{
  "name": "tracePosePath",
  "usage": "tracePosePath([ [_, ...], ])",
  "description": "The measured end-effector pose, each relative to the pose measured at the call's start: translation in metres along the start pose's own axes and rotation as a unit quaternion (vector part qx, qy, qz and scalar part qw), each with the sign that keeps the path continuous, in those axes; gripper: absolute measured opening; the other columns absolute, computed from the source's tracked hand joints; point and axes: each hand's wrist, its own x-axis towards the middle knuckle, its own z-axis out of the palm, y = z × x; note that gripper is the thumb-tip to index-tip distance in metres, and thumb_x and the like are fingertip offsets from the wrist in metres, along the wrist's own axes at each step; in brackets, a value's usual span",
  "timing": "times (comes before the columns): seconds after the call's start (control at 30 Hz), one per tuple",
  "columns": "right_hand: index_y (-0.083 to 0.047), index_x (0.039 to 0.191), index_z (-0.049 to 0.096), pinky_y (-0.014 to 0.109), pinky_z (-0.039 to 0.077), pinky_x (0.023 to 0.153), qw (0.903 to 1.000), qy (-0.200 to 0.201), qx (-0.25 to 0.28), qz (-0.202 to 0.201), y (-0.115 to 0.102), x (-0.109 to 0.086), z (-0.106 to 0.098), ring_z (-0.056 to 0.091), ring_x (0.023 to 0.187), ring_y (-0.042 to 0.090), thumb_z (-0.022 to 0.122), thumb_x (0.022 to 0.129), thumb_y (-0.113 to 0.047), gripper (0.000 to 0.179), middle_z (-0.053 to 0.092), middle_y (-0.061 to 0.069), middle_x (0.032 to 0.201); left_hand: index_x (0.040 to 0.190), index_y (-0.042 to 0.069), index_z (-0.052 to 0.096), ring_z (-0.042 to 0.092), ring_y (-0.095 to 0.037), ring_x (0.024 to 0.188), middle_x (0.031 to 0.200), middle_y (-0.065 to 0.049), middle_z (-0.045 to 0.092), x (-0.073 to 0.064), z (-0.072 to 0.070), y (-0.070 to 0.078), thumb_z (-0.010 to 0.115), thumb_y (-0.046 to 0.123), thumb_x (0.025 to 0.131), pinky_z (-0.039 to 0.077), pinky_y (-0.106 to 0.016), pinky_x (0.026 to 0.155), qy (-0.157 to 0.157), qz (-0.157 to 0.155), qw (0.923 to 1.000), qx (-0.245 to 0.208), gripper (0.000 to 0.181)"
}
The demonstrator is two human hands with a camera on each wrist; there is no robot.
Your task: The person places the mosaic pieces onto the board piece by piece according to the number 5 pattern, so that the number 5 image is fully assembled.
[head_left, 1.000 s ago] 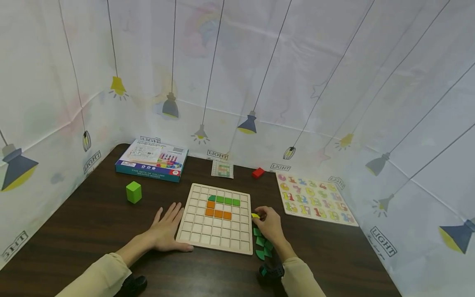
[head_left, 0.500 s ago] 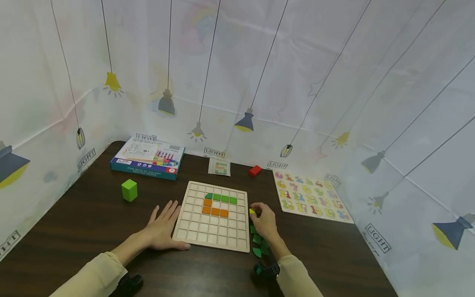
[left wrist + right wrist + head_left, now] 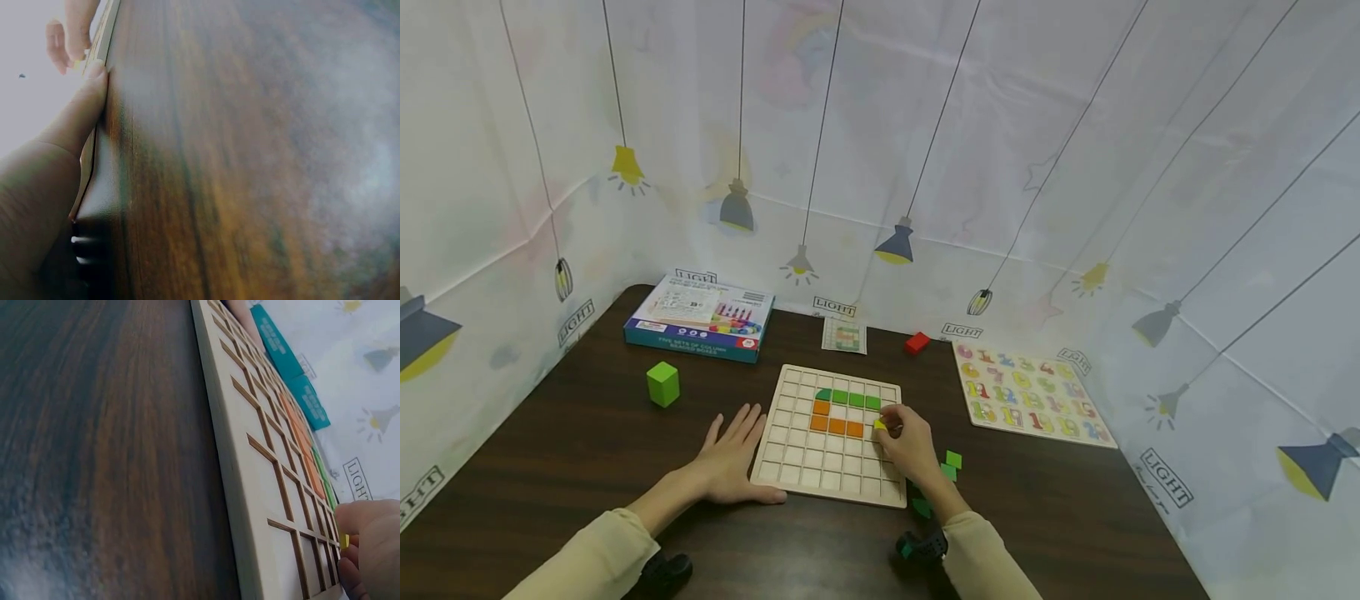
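A wooden grid board (image 3: pixel 805 477) lies on the dark table, with a row of green tiles (image 3: pixel 856 400) and several orange tiles (image 3: pixel 837 426) set in its squares. Between thumb and fingers, my right hand (image 3: pixel 908 446) pinches a small yellow tile (image 3: pixel 878 425) over the board's right part, just right of the orange ones. The right wrist view shows a sliver of that tile (image 3: pixel 344 540) between the fingers. My left hand (image 3: pixel 730 467) rests spread at the board's left edge, its thumb (image 3: pixel 94 78) along the near corner. Loose green tiles (image 3: pixel 953 460) lie partly hidden beneath the right forearm.
A green block (image 3: pixel 663 384) stands left of the board, in front of a flat blue-and-white box (image 3: pixel 700 321). Along the back are a printed pattern card (image 3: pixel 844 335) and a red block (image 3: pixel 917 343). A number board (image 3: pixel 1030 396) lies at right.
My right hand has moved left with the yellow tile, from beside the board to over its right squares. More loose green tiles show behind the wrist. The left hand stays put.
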Motion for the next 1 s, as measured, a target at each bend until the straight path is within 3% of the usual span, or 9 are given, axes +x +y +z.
tracePosePath([
  [0.2, 0.0, 0.107, 0.063, 0.031, 0.053, 0.072, 0.9997, -0.019, 0.011, -0.006, -0.003, 0.0, 0.004, 0.06, 0.083, 0.02, 0.071, 0.081, -0.002, 0.027, 0.063, 0.008, 0.092, 0.148, -0.005, 0.019, 0.003, -0.037, 0.141, 0.154, -0.023, 0.009, 0.001, 0.0, 0.0, 0.062, 0.079, 0.065, -0.004, -0.061, 0.106, 0.0, -0.002, 1.0, -0.001, 0.126],
  [0.4, -0.001, 0.107, 0.064, 0.031, 0.052, 0.072, 0.9991, -0.037, -0.01, -0.019, -0.005, 0.001, 0.007, 0.059, 0.083, 0.019, 0.071, 0.081, -0.003, 0.027, 0.063, 0.006, 0.093, 0.15, 0.0, 0.017, 0.002, -0.033, 0.142, 0.156, -0.018, 0.008, 0.004, 0.01, -0.007, 0.053, 0.086, 0.062, -0.003, -0.059, 0.107, 0.007, -0.009, 0.9998, 0.019, 0.128],
  [1.0, 0.0, 0.108, 0.063, 0.031, 0.052, 0.072, 0.9987, -0.034, -0.01, -0.038, -0.004, 0.0, 0.007, 0.059, 0.085, 0.019, 0.074, 0.081, -0.006, 0.03, 0.064, 0.008, 0.093, 0.149, -0.001, 0.018, 0.002, -0.034, 0.142, 0.156, -0.018, 0.008, 0.004, 0.009, -0.008, 0.051, 0.089, 0.06, -0.004, -0.059, 0.106, 0.01, -0.007, 0.9999, 0.004, 0.131],
])
